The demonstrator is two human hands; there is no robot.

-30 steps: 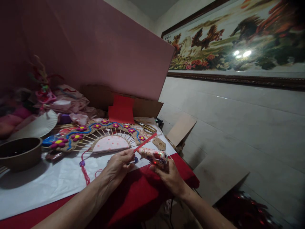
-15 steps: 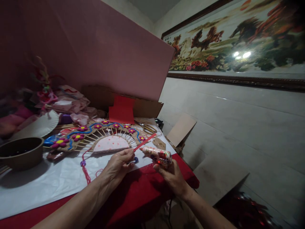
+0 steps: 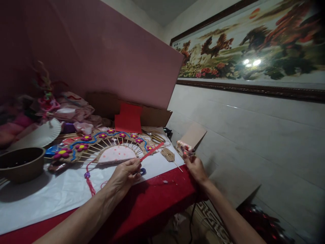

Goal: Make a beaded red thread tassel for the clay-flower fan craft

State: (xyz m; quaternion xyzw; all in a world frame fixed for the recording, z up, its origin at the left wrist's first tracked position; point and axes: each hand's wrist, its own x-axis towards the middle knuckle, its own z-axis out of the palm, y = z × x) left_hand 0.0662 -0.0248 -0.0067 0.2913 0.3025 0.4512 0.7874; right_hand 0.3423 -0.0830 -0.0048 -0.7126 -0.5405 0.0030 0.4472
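Between thumb and fingers, my left hand [image 3: 125, 173] pinches a narrow red paper strip [image 3: 152, 151] that points up and to the right. My right hand [image 3: 196, 166] grips a patterned glue gun [image 3: 186, 148] at the table's right edge, with a small red light on it. Beyond my left hand lies a half-round fan [image 3: 118, 154] with thin wooden ribs, a pale dotted centre and a burlap rim bearing pink flowers and a blue wavy cord. A red tassel with a purple bead [image 3: 87, 175] hangs from it. A brown piece on a stick [image 3: 168, 155] lies between my hands.
Scissors [image 3: 156, 137] and red paper [image 3: 128, 118] lie behind the fan. At the left stand a dark bowl [image 3: 21, 164] and a white pleated plate [image 3: 38, 135]. White sheeting covers part of the red tablecloth [image 3: 157, 193]. A dark cord [image 3: 192, 217] hangs below the table edge.
My right hand has carried the glue gun right and away from the strip, uncovering the brown piece on its stick. My left hand keeps the red strip in nearly the same place.
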